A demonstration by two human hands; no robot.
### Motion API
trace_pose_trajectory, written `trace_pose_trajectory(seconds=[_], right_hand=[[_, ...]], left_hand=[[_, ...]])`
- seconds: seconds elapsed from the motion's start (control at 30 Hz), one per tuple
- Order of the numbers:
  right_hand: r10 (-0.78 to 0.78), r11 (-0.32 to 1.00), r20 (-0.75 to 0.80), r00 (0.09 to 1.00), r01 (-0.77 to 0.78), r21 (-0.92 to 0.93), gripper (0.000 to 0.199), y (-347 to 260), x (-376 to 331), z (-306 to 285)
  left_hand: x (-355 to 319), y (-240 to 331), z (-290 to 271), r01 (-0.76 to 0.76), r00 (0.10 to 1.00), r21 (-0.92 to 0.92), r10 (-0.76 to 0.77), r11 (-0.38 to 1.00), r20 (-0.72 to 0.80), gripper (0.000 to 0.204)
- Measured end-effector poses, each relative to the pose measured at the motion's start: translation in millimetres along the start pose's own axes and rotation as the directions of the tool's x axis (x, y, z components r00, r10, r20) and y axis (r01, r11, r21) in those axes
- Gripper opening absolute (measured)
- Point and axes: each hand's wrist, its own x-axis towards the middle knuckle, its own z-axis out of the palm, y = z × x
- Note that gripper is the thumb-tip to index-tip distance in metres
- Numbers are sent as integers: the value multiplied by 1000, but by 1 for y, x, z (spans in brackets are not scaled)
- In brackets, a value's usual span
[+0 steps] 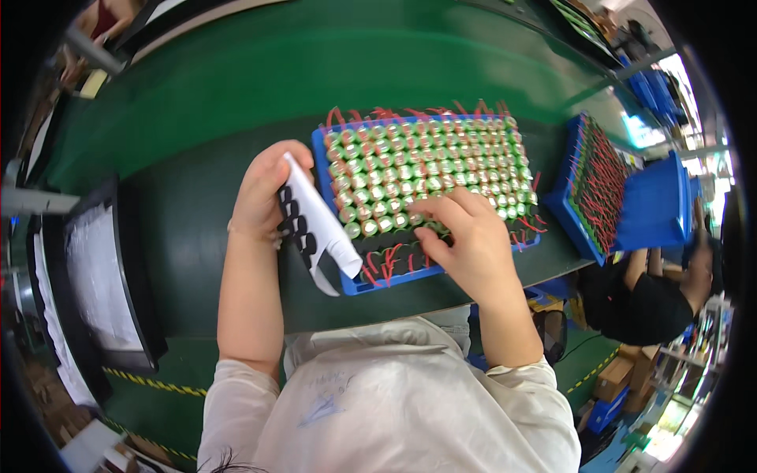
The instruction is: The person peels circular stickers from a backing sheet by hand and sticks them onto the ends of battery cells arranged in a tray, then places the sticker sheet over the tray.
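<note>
My left hand (266, 185) is closed on a curled white sheet (317, 221) with several black rounded pieces on its side. The sheet stands tilted at the left end of a blue tray (318, 150). In that tray, rows of green cylindrical battery cells (426, 158) stand upright, their shiny metal ends facing up. Over the near rows, my right hand (477, 240) has its thumb and index finger apart, fingertips at the cells. Whether a small piece lies under those fingertips cannot be made out. Red wires (386, 264) stick out along the tray's near and far edges.
To the right, a second blue tray (564, 201) full of red wires leans by a blue bin (658, 201). Black trays with white sheets (106, 276) stand at the left. The table's front edge runs close to my body. Another person (643, 303) is at the right.
</note>
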Motion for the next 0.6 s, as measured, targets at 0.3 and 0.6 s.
trace_pose_trajectory(seconds=[0.3, 0.6], right_hand=[[-203, 966, -393, 897, 249, 69, 27, 13, -63, -7], [8, 756, 43, 999, -34, 654, 15, 26, -184, 50]], left_hand=[[-13, -2, -11, -155, 988, -518, 133, 841, -81, 28], [6, 18, 100, -79, 964, 794, 248, 603, -93, 38]])
